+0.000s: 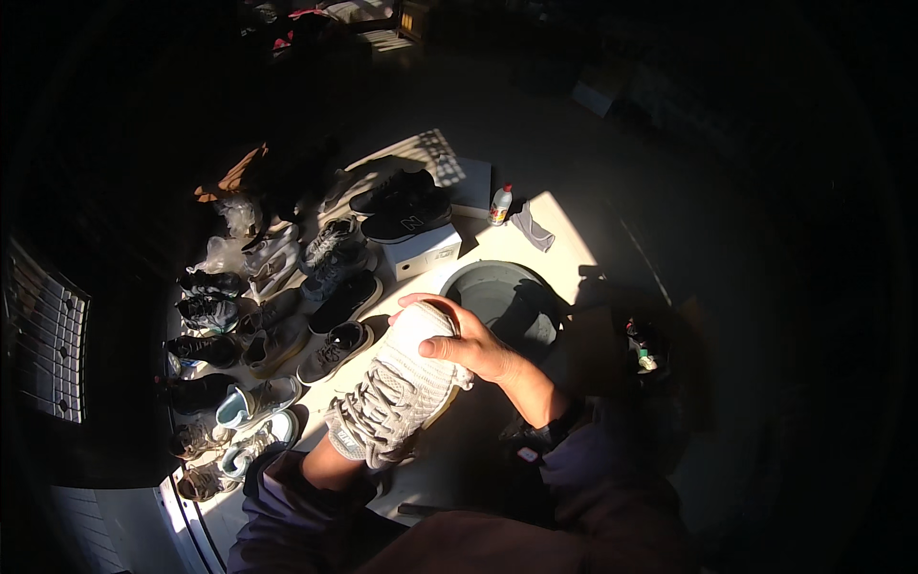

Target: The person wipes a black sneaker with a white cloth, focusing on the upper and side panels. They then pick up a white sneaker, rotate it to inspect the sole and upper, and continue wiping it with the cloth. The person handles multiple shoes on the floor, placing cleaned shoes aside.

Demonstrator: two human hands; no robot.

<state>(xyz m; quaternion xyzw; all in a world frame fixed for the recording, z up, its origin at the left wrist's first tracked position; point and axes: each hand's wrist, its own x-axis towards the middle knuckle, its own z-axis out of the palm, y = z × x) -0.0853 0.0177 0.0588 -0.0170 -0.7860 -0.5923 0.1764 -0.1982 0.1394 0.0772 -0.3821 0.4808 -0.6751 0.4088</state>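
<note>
A light grey knit sneaker point(398, 380) with laces is held up in the middle of the view, its toe pointing away from me. My right hand point(470, 337) grips the toe, thumb on top and fingers around the far side. My left hand point(333, 459) reaches into the shoe's opening; only the wrist shows and its fingers are hidden inside. Just beyond the shoe, a dark grey round plastic basin point(477, 273) stands on the floor, partly in shadow.
Rows of shoes point(269, 337) cover the floor to the left. Black sneakers point(405, 215) rest on a white shoebox point(427, 251). A bottle with a red cap point(500, 204) and a grey cloth point(532, 227) are behind the basin. A barred grille point(54, 337) is at far left.
</note>
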